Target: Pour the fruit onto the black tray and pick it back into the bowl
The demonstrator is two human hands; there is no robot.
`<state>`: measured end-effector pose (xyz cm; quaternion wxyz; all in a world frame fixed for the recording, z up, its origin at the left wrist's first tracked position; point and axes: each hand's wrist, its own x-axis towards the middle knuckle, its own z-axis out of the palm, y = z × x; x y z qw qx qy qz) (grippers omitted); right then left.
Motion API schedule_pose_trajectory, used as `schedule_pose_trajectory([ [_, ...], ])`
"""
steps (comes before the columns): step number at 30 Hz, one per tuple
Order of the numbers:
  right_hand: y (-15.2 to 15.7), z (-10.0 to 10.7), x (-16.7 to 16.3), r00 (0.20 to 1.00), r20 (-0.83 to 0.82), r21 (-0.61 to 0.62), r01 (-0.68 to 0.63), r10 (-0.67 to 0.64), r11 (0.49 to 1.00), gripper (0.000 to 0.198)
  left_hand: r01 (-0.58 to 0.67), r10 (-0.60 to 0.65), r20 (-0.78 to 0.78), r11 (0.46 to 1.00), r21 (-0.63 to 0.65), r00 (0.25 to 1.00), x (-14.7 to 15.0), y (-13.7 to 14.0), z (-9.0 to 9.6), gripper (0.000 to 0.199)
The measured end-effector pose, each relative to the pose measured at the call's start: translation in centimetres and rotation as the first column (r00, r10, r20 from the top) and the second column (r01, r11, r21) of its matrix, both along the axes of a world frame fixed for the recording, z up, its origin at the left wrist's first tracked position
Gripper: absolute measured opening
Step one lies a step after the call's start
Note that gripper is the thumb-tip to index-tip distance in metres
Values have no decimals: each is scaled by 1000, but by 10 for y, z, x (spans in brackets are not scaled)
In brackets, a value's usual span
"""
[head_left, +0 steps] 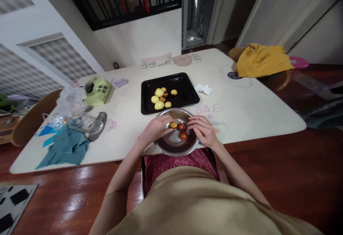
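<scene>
A shiny metal bowl stands at the table's near edge, in front of my body. Inside lie a yellow-brown potato-like piece and two glossy reddish-brown round ones, one beside it and the other lower down. My left hand reaches over the bowl's left rim, its fingers and thumb closed at the yellow-brown piece. Over the right rim, my right hand has bent, slightly spread fingers near the upper reddish-brown piece. Beyond the bowl, a black baking tray bears several yellow and brown round pieces.
A crumpled white tissue lies right of the tray. On the left are a green bag, clear plastic packaging, a clear container and a teal cloth. Yellow fabric drapes a chair at the right.
</scene>
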<state>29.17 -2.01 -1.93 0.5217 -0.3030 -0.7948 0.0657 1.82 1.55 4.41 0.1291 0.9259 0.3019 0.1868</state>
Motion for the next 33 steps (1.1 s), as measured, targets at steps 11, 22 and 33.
schedule_pose_trajectory([
  [11, 19, 18, 10, 999, -31, -183, 23, -29, 983, 25, -85, 156, 573, 985, -149, 804, -25, -25, -26, 29],
  [22, 160, 27, -12, 902, 428, -166, 127, -45, 978, 40, 56, -43, 478, 998, -14, 877, -25, -24, -31, 40],
  [33, 210, 23, -33, 803, 589, -222, 269, -91, 937, 31, 65, -61, 435, 998, 6, 898, -27, -22, -33, 45],
])
